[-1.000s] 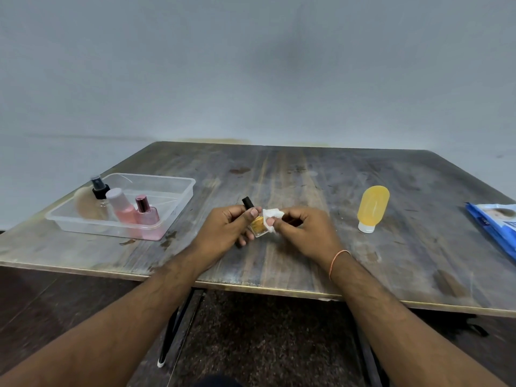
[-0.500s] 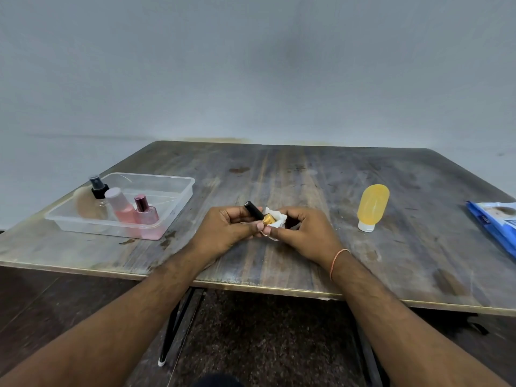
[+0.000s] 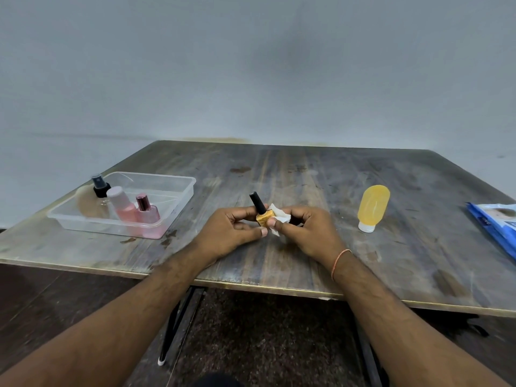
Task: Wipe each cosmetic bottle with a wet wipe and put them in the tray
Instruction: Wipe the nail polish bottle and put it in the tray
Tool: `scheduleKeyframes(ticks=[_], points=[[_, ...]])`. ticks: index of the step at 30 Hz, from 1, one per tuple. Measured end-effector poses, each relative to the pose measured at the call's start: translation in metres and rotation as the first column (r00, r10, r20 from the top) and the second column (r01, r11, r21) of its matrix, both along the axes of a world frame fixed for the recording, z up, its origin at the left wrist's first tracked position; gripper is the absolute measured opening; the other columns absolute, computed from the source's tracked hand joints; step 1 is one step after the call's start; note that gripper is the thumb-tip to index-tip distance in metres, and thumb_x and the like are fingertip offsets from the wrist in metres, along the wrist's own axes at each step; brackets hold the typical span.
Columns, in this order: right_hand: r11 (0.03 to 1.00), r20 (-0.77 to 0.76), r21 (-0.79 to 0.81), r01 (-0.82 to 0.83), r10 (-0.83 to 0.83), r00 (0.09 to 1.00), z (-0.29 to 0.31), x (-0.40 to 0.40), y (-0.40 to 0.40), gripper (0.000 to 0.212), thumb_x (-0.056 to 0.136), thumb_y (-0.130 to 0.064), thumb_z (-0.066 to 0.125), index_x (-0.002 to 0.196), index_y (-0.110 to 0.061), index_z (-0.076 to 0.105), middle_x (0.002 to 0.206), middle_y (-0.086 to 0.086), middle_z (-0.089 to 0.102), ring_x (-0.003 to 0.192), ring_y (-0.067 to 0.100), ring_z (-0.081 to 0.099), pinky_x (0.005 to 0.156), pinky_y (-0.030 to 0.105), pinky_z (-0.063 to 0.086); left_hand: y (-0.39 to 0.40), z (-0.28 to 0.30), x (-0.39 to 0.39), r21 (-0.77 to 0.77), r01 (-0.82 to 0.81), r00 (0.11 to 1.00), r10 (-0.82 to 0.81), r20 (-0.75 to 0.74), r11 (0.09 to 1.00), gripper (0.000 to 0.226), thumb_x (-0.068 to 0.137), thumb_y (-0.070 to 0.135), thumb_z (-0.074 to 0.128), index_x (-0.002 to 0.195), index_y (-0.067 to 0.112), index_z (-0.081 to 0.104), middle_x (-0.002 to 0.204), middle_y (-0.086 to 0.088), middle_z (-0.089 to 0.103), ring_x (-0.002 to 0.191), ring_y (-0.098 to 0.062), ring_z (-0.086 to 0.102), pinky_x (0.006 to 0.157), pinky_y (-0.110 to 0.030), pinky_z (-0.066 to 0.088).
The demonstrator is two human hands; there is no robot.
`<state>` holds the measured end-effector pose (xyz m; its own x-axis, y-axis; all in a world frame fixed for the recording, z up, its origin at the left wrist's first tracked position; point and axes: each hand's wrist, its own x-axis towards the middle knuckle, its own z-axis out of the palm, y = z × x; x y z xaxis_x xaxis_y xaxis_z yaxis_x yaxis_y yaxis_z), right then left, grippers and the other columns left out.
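While both hands grip it, the nail-polish bottle (image 3: 263, 216) stands near-upright (cap tilted left).

The small bottle (image 3: 264, 217) was mustard yellow with a black cap, against a white wipe (image 3: 280, 221). The clear tray (image 3: 178, 203) at left held pink bottles (image 3: 131, 212). At right stood a translucent yellow bottle (image 3: 372, 206), white-capped, and a blue packet (image 3: 495, 227).
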<state>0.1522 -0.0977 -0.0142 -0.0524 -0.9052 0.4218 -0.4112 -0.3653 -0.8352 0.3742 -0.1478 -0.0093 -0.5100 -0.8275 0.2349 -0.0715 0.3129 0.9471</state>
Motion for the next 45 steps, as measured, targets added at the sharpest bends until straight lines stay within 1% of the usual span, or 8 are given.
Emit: scheduleKeyframes(ticks=[6,10,14,24,29,36,41,45], points=[[0.998,0.136,-0.014,0.059,-0.057,0.989,0.003,-0.001,-0.002,0.011,0.094,-0.027,0.081,0.086,-0.021,0.086,0.072,-0.002,0.076,0.062,0.007,0.06,0.064,0.03,0.047,-0.001,-0.002,-0.003,-0.009,-0.102,0.994,0.102,-0.024,0.995,0.03,0.088,0.007,0.086,0.117,0.016,0.08,0.104,-0.005,0.084,0.101,-0.025,0.081,0.099,-0.036,0.06],[0.997,0.222,-0.016,0.081,-0.076,0.972,0.002,-0.002,-0.003,0.016,0.097,-0.031,0.078,0.087,-0.02,0.084,0.078,0.015,0.076,0.068,0.02,0.065,0.066,0.046,0.055,-0.007,-0.006,-0.003,-0.03,-0.142,0.99,0.142,0.015,0.989,0.024,0.091,0.016,0.086,0.112,0.028,0.081,0.098,-0.014,0.082,0.091,-0.032,0.079,0.087,-0.038,0.056],[0.998,0.285,-0.03,0.063,-0.052,0.957,0.001,-0.003,-0.004,0.011,0.099,-0.031,0.074,0.102,-0.024,0.082,0.083,0.022,0.073,0.073,0.021,0.064,0.066,0.045,0.054,-0.008,-0.008,-0.007,-0.151,-0.173,0.974,0.192,0.118,0.973,0.021,0.092,0.023,0.085,0.104,0.039,0.081,0.092,-0.004,0.08,0.078,-0.013,0.067,0.079,-0.029,0.054],[0.998,0.081,-0.03,-0.052,0.054,0.995,0.001,-0.002,-0.002,0.022,0.088,-0.013,0.087,0.109,-0.02,0.085,0.084,-0.018,0.075,0.071,-0.001,0.062,0.07,0.014,0.048,-0.003,-0.009,-0.01,-0.324,-0.061,0.97,0.133,0.204,0.944,0.029,0.099,0.018,0.078,0.125,0.032,0.078,0.108,0.018,0.081,0.102,-0.001,0.076,0.09,-0.019,0.058],[0.998,0.043,-0.049,0.037,-0.035,0.998,-0.001,-0.003,-0.007,0.014,0.084,-0.025,0.091,0.096,-0.026,0.084,0.083,-0.007,0.07,0.069,0.005,0.057,0.067,0.019,0.046,-0.005,-0.012,-0.012,-0.446,-0.025,0.936,0.178,0.304,0.894,0.033,0.102,0.023,0.072,0.133,0.035,0.074,0.1,0.014,0.08,0.065,0.0,0.064,0.067,-0.016,0.049],[0.995,0.205,-0.048,0.09,-0.078,0.976,0.0,-0.005,-0.005,0.009,0.091,-0.039,0.084,0.091,-0.03,0.081,0.074,-0.011,0.068,0.067,0.015,0.06,0.062,0.035,0.05,0.0,-0.01,-0.011,-0.552,-0.037,0.92,0.244,0.307,0.833,0.033,0.101,0.027,0.073,0.134,0.033,0.074,0.102,0.024,0.073,0.089,0.001,0.068,0.074,-0.015,0.05],[0.998,0.048,0.043,0.055,-0.057,0.997,-0.003,-0.002,-0.008,0.023,0.082,-0.037,0.092,0.082,-0.017,0.079,0.072,-0.006,0.071,0.065,0.006,0.06,0.063,0.027,0.049,0.0,-0.011,-0.008,-0.691,-0.071,0.886,0.363,0.288,0.72,0.02,0.093,0.036,0.077,0.109,0.027,0.083,0.094,0.012,0.075,0.085,-0.006,0.066,0.074,-0.037,0.057],[0.996,0.009,0.078,0.051,-0.051,0.999,-0.004,-0.001,-0.009,0.039,0.072,-0.053,0.092,0.09,-0.02,0.082,0.08,0.004,0.078,0.07,0.011,0.065,0.067,0.035,0.052,-0.001,-0.012,-0.007,-0.742,-0.142,0.859,0.454,0.236,0.656,0.028,0.091,0.035,0.081,0.118,0.032,0.083,0.087,0.013,0.065,0.087,-0.008,0.057,0.075,-0.018,0.043]])
